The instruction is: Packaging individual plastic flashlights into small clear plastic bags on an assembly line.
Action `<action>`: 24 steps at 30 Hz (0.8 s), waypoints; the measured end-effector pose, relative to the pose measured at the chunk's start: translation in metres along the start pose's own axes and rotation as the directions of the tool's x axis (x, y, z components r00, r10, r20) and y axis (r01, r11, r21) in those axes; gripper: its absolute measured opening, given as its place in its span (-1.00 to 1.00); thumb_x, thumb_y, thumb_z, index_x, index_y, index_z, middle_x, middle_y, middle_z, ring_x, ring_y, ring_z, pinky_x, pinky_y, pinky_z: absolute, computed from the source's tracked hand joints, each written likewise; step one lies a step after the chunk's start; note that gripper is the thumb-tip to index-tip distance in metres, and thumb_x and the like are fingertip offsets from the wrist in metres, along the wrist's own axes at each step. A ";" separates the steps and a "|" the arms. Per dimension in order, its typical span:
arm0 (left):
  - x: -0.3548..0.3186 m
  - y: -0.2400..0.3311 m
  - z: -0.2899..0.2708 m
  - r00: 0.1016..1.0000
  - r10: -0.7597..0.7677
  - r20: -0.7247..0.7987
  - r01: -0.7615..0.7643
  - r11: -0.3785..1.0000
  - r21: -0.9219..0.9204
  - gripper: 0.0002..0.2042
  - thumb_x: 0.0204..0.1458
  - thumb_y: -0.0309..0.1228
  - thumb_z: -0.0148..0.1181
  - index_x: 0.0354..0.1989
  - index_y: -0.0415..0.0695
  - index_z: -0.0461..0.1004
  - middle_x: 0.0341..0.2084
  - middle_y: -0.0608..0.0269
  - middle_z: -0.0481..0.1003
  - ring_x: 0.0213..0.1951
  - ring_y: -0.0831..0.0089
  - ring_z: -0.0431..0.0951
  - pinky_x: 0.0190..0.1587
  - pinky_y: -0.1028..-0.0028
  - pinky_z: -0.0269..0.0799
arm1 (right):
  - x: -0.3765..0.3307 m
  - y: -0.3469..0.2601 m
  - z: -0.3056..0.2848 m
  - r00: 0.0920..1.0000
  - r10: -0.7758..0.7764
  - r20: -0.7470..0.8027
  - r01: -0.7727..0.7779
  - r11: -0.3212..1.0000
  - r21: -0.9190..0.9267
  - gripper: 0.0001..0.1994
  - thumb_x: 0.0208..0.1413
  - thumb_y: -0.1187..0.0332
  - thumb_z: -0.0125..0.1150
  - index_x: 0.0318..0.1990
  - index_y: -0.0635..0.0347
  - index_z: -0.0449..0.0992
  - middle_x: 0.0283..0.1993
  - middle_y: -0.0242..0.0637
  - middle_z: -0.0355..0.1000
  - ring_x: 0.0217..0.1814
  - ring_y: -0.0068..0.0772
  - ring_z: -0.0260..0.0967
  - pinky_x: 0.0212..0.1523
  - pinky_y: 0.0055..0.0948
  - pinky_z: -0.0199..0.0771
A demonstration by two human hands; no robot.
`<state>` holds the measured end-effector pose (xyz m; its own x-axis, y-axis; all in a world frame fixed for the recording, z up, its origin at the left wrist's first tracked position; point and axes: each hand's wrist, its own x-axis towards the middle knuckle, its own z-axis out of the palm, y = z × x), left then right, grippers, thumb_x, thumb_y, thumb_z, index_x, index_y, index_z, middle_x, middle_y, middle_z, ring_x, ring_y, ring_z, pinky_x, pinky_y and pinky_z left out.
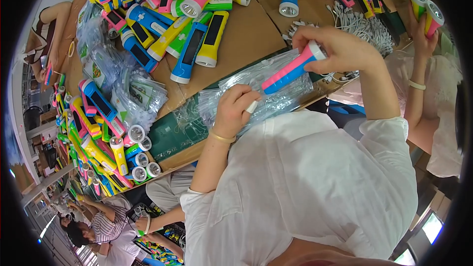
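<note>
My right hand [340, 49] grips a pink and blue flashlight [288, 71] by its head end and holds it slanted over a stack of clear plastic bags [256, 86]. My left hand [232, 112] rests on the near end of that stack, its fingers pinched on a bag. The bags lie on a green mat [170, 135] at the brown table's edge. My white sleeves fill the lower middle of the view.
Heaps of coloured flashlights lie at the table's far side [187, 15] and left end [98, 133]. Packets of bags with green cards [123, 86] and white cables [362, 24] lie nearby. Another person at the right holds two flashlights [426, 10]; other people sit at the left.
</note>
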<state>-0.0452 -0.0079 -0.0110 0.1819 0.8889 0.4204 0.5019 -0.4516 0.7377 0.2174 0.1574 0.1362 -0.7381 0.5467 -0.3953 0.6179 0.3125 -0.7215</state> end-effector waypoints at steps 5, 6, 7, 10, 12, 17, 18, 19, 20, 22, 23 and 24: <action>-0.002 0.003 0.005 1.000 0.006 -0.026 -0.007 0.999 -0.033 -0.81 -0.13 -0.61 0.30 -0.30 -0.11 0.61 -0.29 0.16 0.51 -0.30 0.16 0.59 -0.27 0.29 0.52 | 0.028 0.027 0.042 0.942 -0.325 -0.080 0.314 0.778 0.544 -0.30 -0.12 0.25 0.63 0.18 0.18 0.38 0.05 -0.41 0.45 0.04 -0.56 0.37 -0.14 -0.50 0.43; -0.002 0.003 0.006 0.999 -0.003 -0.038 0.002 0.999 -0.047 -0.82 -0.12 -0.61 0.31 -0.30 -0.11 0.61 -0.30 0.16 0.51 -0.29 0.17 0.59 -0.26 0.29 0.53 | 0.035 0.033 0.046 0.956 -0.291 0.023 0.207 0.732 0.649 -0.23 -0.11 0.27 0.66 0.24 0.21 0.34 0.09 -0.46 0.44 0.11 -0.60 0.35 -0.10 -0.51 0.44; -0.001 0.004 0.007 0.999 -0.013 -0.049 0.010 0.998 -0.061 -0.82 -0.11 -0.60 0.31 -0.30 -0.12 0.61 -0.30 0.15 0.51 -0.29 0.17 0.59 -0.26 0.29 0.53 | 0.042 0.037 0.057 0.957 -0.290 0.028 0.208 0.748 0.631 -0.31 -0.04 0.33 0.59 0.24 0.22 0.35 0.00 -0.47 0.45 -0.02 -0.63 0.34 -0.12 -0.53 0.44; 0.003 0.004 0.009 0.996 0.043 -0.079 -0.048 0.996 -0.072 -0.83 -0.09 -0.59 0.32 -0.29 -0.13 0.61 -0.32 0.15 0.51 -0.30 0.17 0.58 -0.26 0.30 0.52 | 0.051 0.034 0.092 0.964 -0.265 -0.012 0.241 0.857 0.456 -0.57 0.16 0.33 0.44 0.12 0.23 0.45 -0.20 -0.45 0.46 -0.22 -0.65 0.30 -0.22 -0.55 0.40; 0.000 0.004 0.005 0.996 0.028 -0.090 -0.036 0.996 -0.079 -0.83 -0.09 -0.59 0.33 -0.29 -0.14 0.61 -0.32 0.14 0.51 -0.30 0.17 0.58 -0.27 0.30 0.51 | 0.053 0.033 0.098 0.966 -0.255 -0.043 0.255 0.914 0.316 -0.58 0.21 0.23 0.38 0.13 0.24 0.46 -0.25 -0.21 0.52 -0.28 -0.42 0.45 -0.22 -0.38 0.46; -0.008 -0.003 -0.009 0.987 -0.046 -0.157 0.020 0.987 -0.161 -0.85 -0.06 -0.57 0.35 -0.29 -0.16 0.61 -0.35 0.17 0.49 -0.34 0.20 0.53 -0.29 0.38 0.47 | 0.037 0.012 0.066 0.968 -0.250 0.002 0.242 0.931 -0.274 -0.56 0.07 0.27 0.41 0.09 0.20 0.51 -0.13 -0.05 0.59 -0.04 0.08 0.56 -0.08 -0.03 0.52; -0.006 -0.003 -0.008 0.987 -0.044 -0.156 0.018 0.986 -0.164 -0.85 -0.06 -0.57 0.35 -0.29 -0.16 0.61 -0.35 0.17 0.49 -0.34 0.20 0.53 -0.29 0.38 0.47 | 0.034 0.010 0.065 0.975 -0.215 0.058 0.221 0.907 -0.358 -0.59 0.05 0.29 0.41 0.06 0.19 0.54 -0.13 -0.08 0.59 -0.03 0.05 0.56 -0.06 -0.04 0.53; -0.005 -0.003 -0.007 0.991 -0.018 -0.129 -0.006 0.983 -0.183 -0.86 -0.07 -0.57 0.35 -0.30 -0.16 0.62 -0.36 0.17 0.48 -0.33 0.20 0.52 -0.27 0.37 0.46 | 0.033 0.009 0.065 0.978 -0.174 0.111 0.206 0.874 -0.440 -0.62 0.04 0.31 0.40 0.03 0.19 0.56 -0.13 -0.10 0.60 -0.03 0.01 0.56 -0.05 -0.05 0.54; -0.002 -0.002 -0.006 0.995 0.011 -0.100 -0.032 0.978 -0.207 -0.87 -0.08 -0.57 0.36 -0.32 -0.16 0.62 -0.37 0.18 0.46 -0.31 0.21 0.50 -0.25 0.36 0.45 | 0.033 0.012 0.073 0.964 -0.241 0.116 0.265 0.805 -0.531 -0.66 0.01 0.33 0.40 -0.04 0.17 0.60 -0.16 -0.11 0.58 0.00 -0.03 0.55 -0.03 -0.08 0.55; 0.009 0.001 -0.002 0.997 0.062 -0.055 -0.074 0.967 -0.242 -0.85 -0.10 -0.58 0.35 -0.32 -0.16 0.61 -0.38 0.18 0.43 -0.28 0.19 0.47 -0.21 0.33 0.43 | 0.035 0.017 0.096 0.956 -0.246 0.160 0.291 0.723 -0.627 -0.61 -0.06 0.35 0.43 -0.01 0.14 0.57 -0.10 -0.19 0.54 0.07 -0.13 0.50 0.01 -0.17 0.54; 0.013 0.002 -0.001 0.996 0.063 -0.056 -0.075 0.967 -0.243 -0.85 -0.10 -0.58 0.35 -0.32 -0.16 0.61 -0.38 0.18 0.43 -0.28 0.19 0.47 -0.21 0.33 0.43 | 0.040 0.020 0.108 0.953 -0.274 0.129 0.293 0.727 -0.620 -0.62 -0.05 0.34 0.44 -0.03 0.13 0.58 -0.08 -0.26 0.53 0.08 -0.15 0.50 0.02 -0.19 0.54; 0.017 0.002 0.000 0.998 0.053 -0.038 -0.060 0.978 -0.199 -0.84 -0.11 -0.58 0.35 -0.31 -0.16 0.60 -0.37 0.17 0.44 -0.28 0.18 0.47 -0.21 0.32 0.43 | 0.040 0.024 0.105 0.954 -0.273 0.128 0.291 0.727 -0.622 -0.62 -0.05 0.34 0.44 -0.03 0.13 0.58 -0.08 -0.26 0.53 0.08 -0.15 0.50 0.02 -0.19 0.54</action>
<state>-0.0414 0.0066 -0.0023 0.1762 0.8600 0.4789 0.3117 -0.5102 0.8016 0.1743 0.1048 0.0433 -0.9071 0.3366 -0.2528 0.4025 0.8694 -0.2865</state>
